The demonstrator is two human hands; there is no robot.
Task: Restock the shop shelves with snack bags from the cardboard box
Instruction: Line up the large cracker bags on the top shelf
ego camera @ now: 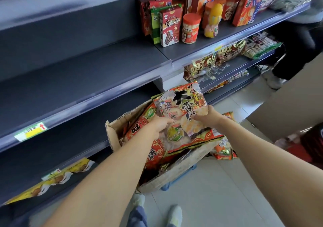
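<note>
A large red-and-gold snack bag (181, 104) of rice crackers is held upright above the open cardboard box (111, 135) on the floor. My left hand (160, 126) grips its lower left side and my right hand (208, 116) grips its lower right side. The box holds several more red snack bags (155, 154) under my hands. Dark grey shelves (87, 69) run along the left; the middle shelf in front of me is bare.
Boxed snacks and jars (190, 28) stand on the upper right shelf. Gold bags (201, 67) lie on the shelf below. Yellow packs (52, 179) lie on the bottom shelf. A loose bag (224, 149) is on the floor right of the box. Another person's leg (286, 64) is far right.
</note>
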